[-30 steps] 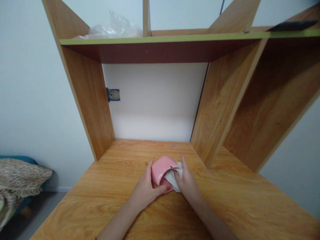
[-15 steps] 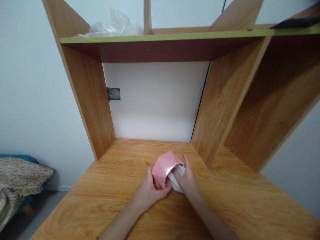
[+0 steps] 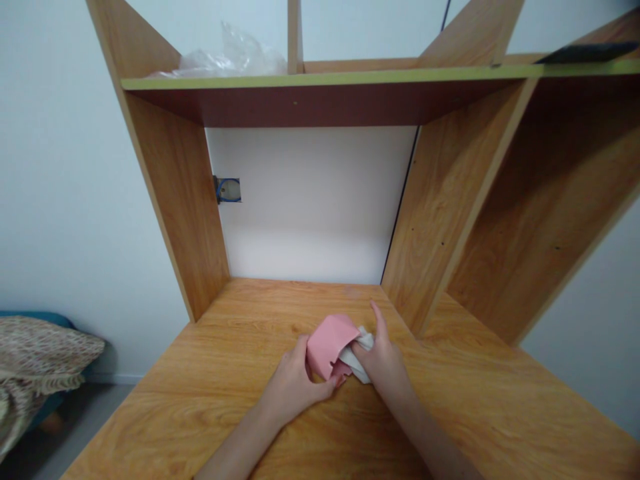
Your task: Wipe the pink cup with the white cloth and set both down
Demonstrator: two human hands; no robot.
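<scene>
Far to the left of the fingers, well below the shelf's height, a knitted blanket point(image 3: 47, 353) with a fringe lies over something blue. Above and ahead of the left fingers, a clear plastic bag point(image 3: 230, 59) sits crumpled on the green-edged shelf point(image 3: 320, 81); below it, an opening with a blue wire point(image 3: 229, 190) shows in the back panel.

The left forearm slants in from the near edge, and the left hand point(image 3: 295, 383) curls around the left side of a pink bowl point(image 3: 330, 340), thumb along its near rim, the other fingers mostly hidden behind it. The bowl is tipped over, its notched opening turned toward the right fingers, above the desk point(image 3: 340, 443).

The right forearm leans inward. The right hand point(image 3: 384, 365) grips a white cloth point(image 3: 357, 363) at that opening, one finger stretched ahead, apart from the others.

To the right of the right fingers stands an upright board point(image 3: 450, 193); higher and farther right, a flat black thing point(image 3: 587, 52) lies on the shelf.
</scene>
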